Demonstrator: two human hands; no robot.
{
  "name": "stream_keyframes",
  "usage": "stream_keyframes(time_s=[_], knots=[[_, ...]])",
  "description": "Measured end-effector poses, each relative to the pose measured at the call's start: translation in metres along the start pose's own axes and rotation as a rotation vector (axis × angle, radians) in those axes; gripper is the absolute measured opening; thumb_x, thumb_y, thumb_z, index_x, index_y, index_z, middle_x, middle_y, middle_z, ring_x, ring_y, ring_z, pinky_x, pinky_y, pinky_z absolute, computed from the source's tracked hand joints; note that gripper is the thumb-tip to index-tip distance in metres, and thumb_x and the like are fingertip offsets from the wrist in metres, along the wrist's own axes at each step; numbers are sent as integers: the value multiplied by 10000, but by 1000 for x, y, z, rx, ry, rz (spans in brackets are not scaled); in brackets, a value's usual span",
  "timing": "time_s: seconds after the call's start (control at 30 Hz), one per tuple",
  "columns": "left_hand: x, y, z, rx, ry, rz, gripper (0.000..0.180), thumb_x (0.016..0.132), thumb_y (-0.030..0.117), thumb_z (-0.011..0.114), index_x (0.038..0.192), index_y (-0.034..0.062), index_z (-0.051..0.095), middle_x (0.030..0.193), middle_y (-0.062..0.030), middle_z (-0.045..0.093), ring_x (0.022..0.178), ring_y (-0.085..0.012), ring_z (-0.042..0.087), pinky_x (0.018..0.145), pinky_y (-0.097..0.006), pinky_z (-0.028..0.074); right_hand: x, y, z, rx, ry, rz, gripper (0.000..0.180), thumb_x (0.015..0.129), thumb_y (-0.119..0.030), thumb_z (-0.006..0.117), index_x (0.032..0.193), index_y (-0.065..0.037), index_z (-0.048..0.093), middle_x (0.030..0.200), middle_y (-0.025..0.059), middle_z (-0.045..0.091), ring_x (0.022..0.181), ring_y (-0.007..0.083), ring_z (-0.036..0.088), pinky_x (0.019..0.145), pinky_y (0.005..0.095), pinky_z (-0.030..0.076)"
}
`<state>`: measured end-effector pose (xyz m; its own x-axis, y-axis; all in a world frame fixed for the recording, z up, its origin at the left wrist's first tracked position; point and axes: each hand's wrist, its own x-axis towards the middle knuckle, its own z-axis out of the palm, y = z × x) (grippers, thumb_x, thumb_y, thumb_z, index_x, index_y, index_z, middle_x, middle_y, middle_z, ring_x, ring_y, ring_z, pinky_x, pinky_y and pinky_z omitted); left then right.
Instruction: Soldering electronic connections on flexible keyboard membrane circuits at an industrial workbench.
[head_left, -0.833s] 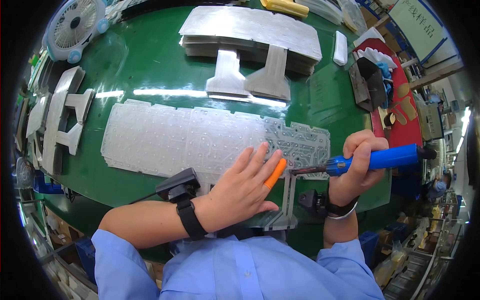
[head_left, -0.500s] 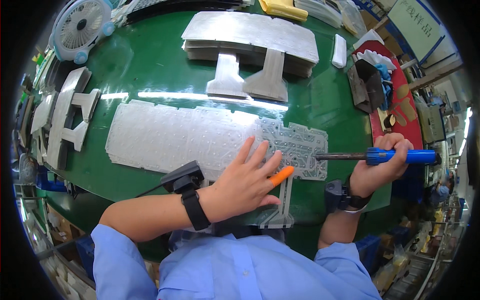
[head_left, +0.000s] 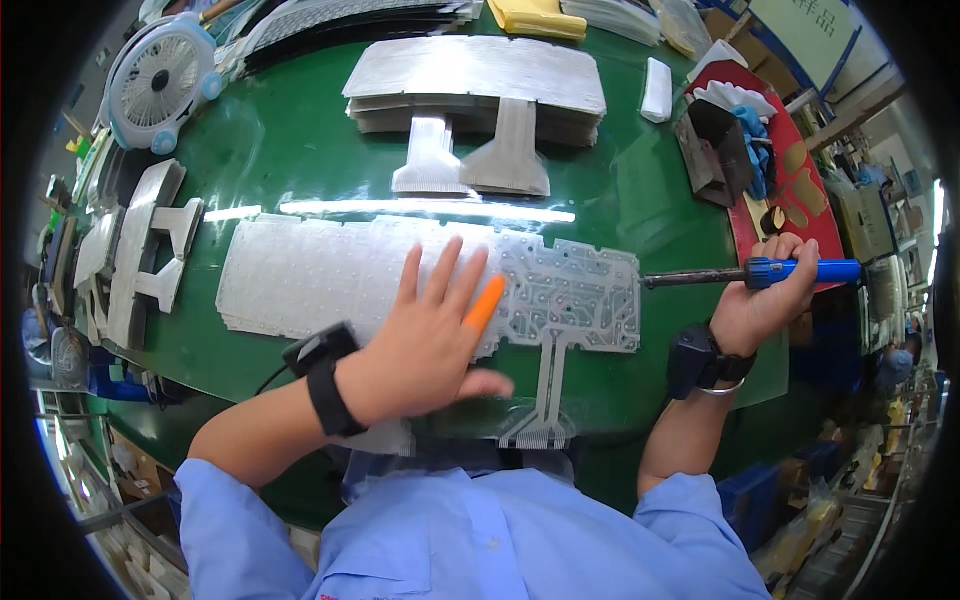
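Observation:
A keyboard membrane circuit sheet (head_left: 575, 300), clear with printed traces, lies on the table with its flat ribbon tail (head_left: 548, 385) toward me. Its left part lies over or against a stack of whitish membrane sheets (head_left: 300, 280). My left hand (head_left: 420, 345) is palm down over the sheets, fingers spread, an orange finger cot (head_left: 485, 303) on the index finger. In my right hand (head_left: 775, 300) is a blue-handled soldering iron (head_left: 700, 278). Its dark metal tip points left, close to the sheet's right edge; whether it touches I cannot tell.
A stack of silvery membrane sheets (head_left: 480, 70) lies at the back, another stack (head_left: 145, 260) at the left. A fan (head_left: 160, 80) stands back left. A dark metal box (head_left: 712, 155) and a red tray (head_left: 790, 170) sit at the right, near a white block (head_left: 656, 90).
My left hand has slid left, off the clear part of the sheet. The soldering iron's tip has moved from over the sheet to its right edge. The view has shifted slightly.

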<state>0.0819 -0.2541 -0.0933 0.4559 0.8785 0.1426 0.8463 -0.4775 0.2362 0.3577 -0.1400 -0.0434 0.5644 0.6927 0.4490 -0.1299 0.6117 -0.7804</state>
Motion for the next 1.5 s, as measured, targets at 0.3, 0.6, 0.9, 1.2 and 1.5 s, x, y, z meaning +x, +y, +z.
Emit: stream_keyframes(time_s=[0.3,0.6,0.9,1.2,1.5], knots=[[-65,36,-56,24,41,282,328,716,143,618,1023,36,662,1063,-116,641,965,-245,638,862,-333,501,13,3,-8,14,78,-32,318,910,-276,520,689,-90,386,655,-7,356,579,94,333,542,254,287],[-93,-54,-71,503,93,76,306,713,25,600,1006,-50,644,1131,-195,602,1047,-317,603,903,-416,484,16,2,-18,72,98,-24,305,903,-259,541,694,-88,399,655,-7,398,580,95,368,543,247,311],[-105,-70,-71,217,-137,-123,515,711,165,681,1177,-20,563,1247,-158,539,1134,-342,527,944,-443,434,9,16,-7,151,86,45,221,884,-224,583,742,-96,473,665,-15,463,590,65,437,537,210,368],[21,-115,-87,233,220,-176,585,800,122,657,1325,15,423,1367,-174,429,1267,-363,392,1067,-414,312,6,8,-4,131,120,28,225,895,-238,566,765,-105,438,658,-18,446,575,62,390,519,225,303],[144,-153,-33,506,269,-47,291,817,248,633,1013,34,619,1130,-129,582,1099,-302,534,956,-377,410,13,17,-12,76,136,31,222,906,-233,549,769,-105,429,665,-18,444,574,60,372,522,224,300]])
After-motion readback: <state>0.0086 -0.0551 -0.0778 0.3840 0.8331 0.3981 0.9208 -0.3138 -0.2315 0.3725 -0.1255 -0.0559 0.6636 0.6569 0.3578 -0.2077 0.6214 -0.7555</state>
